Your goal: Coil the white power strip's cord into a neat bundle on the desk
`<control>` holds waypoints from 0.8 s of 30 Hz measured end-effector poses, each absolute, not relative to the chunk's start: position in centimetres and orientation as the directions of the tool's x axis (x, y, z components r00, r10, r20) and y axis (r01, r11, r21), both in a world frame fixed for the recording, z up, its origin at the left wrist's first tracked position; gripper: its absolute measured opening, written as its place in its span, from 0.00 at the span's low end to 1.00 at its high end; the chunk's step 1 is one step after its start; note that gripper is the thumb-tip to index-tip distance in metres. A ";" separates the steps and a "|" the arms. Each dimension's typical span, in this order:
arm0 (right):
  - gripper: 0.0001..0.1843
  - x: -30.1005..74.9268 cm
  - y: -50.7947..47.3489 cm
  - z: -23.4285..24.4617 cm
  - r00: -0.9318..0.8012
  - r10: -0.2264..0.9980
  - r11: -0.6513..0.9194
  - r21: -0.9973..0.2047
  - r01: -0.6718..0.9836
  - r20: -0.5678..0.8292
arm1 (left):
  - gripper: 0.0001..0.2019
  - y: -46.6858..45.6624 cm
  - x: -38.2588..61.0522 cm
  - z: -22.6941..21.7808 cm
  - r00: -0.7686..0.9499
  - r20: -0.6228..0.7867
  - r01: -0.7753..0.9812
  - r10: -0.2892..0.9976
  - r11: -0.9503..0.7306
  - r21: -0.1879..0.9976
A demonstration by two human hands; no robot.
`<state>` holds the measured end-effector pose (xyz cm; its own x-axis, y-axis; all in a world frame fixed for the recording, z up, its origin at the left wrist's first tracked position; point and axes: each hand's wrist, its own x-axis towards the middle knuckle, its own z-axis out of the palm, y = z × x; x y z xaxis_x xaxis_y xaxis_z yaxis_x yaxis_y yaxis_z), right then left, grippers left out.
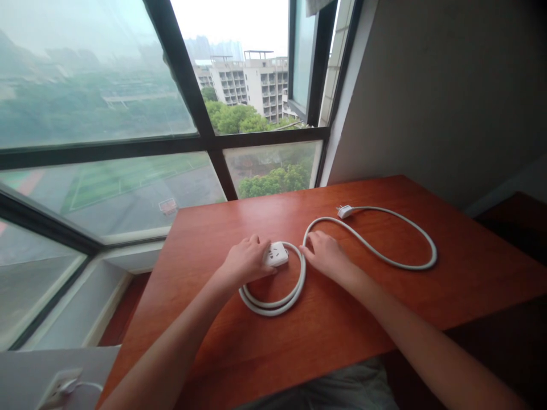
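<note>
A white power strip (278, 254) with socket holes on its top lies on the table, and my left hand (250, 259) is closed around its left end. Its white cord (273, 311) makes a round double loop below and beside my hands. At the right side of that loop, my right hand (327, 254) pinches the cord between thumb and fingers. From there the cord runs up and right in a wide loose bend. It ends in a white plug (345, 212) whose prongs point left, lying toward the back of the table.
The reddish-brown wooden table (205, 336) reaches back to a dark-framed window (273, 138). A dark grey wall (431, 102) stands at the right. A wall outlet (60, 390) with a plugged-in white cable is at the lower left. My lap shows below the front edge.
</note>
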<state>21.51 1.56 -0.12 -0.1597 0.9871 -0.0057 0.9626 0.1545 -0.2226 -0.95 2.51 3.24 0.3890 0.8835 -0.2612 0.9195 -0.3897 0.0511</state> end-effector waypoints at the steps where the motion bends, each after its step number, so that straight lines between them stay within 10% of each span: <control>1: 0.15 21.2 0.6 -0.3 -0.148 0.989 0.140 -0.242 0.960 -0.013 | 0.30 2.4 -0.9 3.3 0.386 -0.261 0.921 0.885 -0.388 0.046; 24: 0.08 20.7 -1.0 -1.2 -0.232 0.972 0.234 -0.247 0.940 0.039 | 0.27 1.9 -0.1 4.9 0.534 -0.309 0.842 0.787 -0.529 0.108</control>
